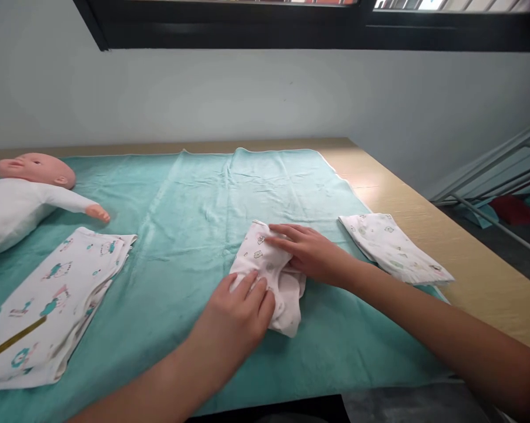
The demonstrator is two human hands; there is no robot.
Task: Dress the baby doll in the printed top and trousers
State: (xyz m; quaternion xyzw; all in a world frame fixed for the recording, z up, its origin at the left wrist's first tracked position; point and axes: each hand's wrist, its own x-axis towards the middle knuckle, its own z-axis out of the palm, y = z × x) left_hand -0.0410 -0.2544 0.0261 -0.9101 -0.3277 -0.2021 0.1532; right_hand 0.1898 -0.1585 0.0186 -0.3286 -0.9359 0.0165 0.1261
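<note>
A small white baby garment [265, 252] with a tiny animal print lies partly folded on the teal cloth [177, 294]. Its lower right part is bunched and hangs loose to one side. Over the garment's lower left edge, my left hand [234, 314] rests with fingers apart and slightly bent. My right hand [313, 251] lies across the upper right side, fingers stretched out over the fabric. Its thumb is hidden. Whether the garment is a top or trousers I cannot tell.
A doll [31, 194] in white lies at the far left. Near it is a folded printed cloth [71, 288] with a yellow-brown strip [16, 339] on it. Another folded white printed piece [392, 249] lies at the right, over the teal cloth's edge. Metal rails [489, 220] stand beyond the wooden table [423, 217].
</note>
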